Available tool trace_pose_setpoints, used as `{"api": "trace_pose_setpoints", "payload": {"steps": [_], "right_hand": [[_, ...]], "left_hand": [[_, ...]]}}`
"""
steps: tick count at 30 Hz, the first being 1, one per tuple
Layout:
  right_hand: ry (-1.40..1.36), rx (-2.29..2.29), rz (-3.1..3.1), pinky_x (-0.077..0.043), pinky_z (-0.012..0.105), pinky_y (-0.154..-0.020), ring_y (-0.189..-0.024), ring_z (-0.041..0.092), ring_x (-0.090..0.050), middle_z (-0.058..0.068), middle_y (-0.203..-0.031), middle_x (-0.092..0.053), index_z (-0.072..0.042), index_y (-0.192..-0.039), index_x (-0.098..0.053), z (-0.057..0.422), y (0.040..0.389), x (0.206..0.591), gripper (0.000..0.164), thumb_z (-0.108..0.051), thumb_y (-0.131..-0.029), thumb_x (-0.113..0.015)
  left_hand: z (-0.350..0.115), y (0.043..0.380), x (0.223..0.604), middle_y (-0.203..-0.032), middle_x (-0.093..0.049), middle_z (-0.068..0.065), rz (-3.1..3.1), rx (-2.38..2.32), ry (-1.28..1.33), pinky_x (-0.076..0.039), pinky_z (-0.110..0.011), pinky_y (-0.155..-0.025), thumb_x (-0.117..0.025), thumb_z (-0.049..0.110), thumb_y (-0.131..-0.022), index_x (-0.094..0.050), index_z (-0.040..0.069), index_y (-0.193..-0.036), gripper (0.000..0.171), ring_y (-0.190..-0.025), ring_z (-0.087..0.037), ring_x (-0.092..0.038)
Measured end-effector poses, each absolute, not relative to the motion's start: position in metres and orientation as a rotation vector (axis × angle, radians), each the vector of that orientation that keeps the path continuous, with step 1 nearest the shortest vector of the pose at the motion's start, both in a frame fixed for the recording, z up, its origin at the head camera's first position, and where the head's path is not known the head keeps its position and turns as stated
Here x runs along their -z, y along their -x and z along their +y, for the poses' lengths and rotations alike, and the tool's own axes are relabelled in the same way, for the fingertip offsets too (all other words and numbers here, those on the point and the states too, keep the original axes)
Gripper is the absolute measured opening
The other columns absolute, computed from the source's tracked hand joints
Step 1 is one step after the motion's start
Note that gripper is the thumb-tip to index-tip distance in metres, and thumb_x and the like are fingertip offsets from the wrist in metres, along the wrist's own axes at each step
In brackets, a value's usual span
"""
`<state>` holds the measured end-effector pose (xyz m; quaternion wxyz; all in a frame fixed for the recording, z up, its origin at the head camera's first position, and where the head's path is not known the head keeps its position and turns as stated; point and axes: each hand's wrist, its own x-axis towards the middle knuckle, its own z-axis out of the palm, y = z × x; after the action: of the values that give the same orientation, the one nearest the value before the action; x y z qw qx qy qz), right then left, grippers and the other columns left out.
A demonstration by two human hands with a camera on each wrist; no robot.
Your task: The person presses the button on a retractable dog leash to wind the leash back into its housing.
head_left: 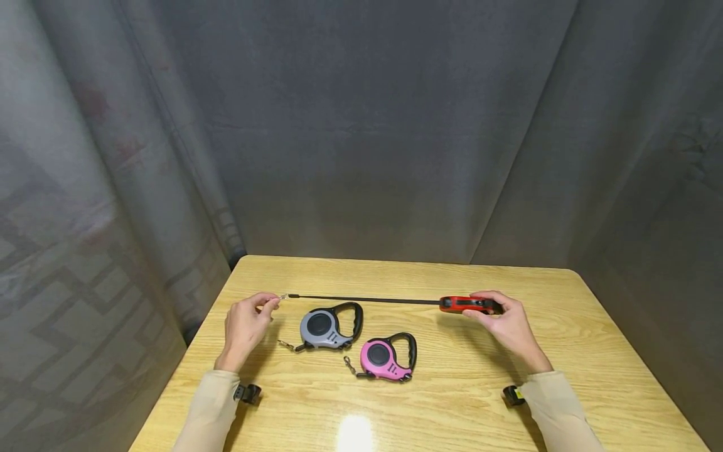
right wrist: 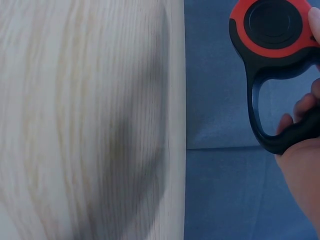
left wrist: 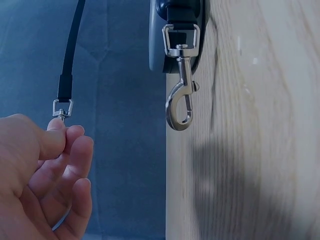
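A red and black retractable dog leash [head_left: 457,304] is held above the table by my right hand [head_left: 505,320], whose fingers wrap its black handle [right wrist: 255,105]. Its black strap [head_left: 367,299] runs out taut to the left. At the strap's far end my left hand [head_left: 247,325] pinches the metal clip [left wrist: 62,110] between thumb and forefinger. Below the strap lies a grey retractable leash [head_left: 327,326], its metal snap hook [left wrist: 182,95] pointing left. A smaller pink retractable leash [head_left: 384,358] rests to its right and nearer me, its clip [head_left: 349,364] also on the left.
The wooden table [head_left: 440,402] has rounded back corners. Grey curtains [head_left: 361,157] hang behind it and along both sides. Each wrist carries a small black camera, one [head_left: 248,394] by the left sleeve and one [head_left: 513,395] by the right.
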<state>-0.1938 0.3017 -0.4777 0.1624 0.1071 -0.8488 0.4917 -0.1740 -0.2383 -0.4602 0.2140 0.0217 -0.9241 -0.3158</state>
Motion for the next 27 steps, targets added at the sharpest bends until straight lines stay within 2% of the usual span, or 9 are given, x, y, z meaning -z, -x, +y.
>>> {"api": "trace_pose_setpoints", "payload": {"steps": [6,15,27], "right_hand": [[-0.302,-1.402,-2.422,-0.048,0.021,-0.06,-0.076,0.0,-0.056,-0.021,-0.099,-0.07,-0.003,-0.119,-0.078,0.302,0.194,0.478,0.041,-0.002,-0.081,-0.092],[-0.345,-1.446,-2.402,-0.049,0.021,-0.06,-0.08,-0.001,-0.06,-0.03,-0.103,-0.068,-0.002,-0.121,-0.077,0.299,0.192,0.475,0.042,-0.004,-0.082,-0.091],[-0.346,-1.467,-2.402,-0.051,0.021,-0.062,-0.083,-0.001,-0.062,-0.016,-0.106,-0.073,-0.004,-0.121,-0.078,0.292,0.19,0.475,0.041,-0.007,-0.082,-0.092]], "left_hand": [[-0.237,0.174,0.46,-0.09,-0.083,-0.003,-2.562,0.878,-0.064,-0.046,-0.03,-0.058,-0.073,0.022,-0.102,-0.084,0.015,-0.103,0.013,-0.06,-0.01,-0.071],[-0.233,0.175,0.462,-0.084,-0.082,-0.006,-2.558,0.903,-0.053,-0.045,-0.032,-0.057,-0.076,0.022,-0.1,-0.084,0.015,-0.103,0.011,-0.059,-0.01,-0.071],[-0.227,0.176,0.461,-0.083,-0.082,-0.004,-2.562,0.906,-0.05,-0.045,-0.031,-0.059,-0.076,0.023,-0.1,-0.084,0.015,-0.102,0.012,-0.058,-0.008,-0.07]]}}
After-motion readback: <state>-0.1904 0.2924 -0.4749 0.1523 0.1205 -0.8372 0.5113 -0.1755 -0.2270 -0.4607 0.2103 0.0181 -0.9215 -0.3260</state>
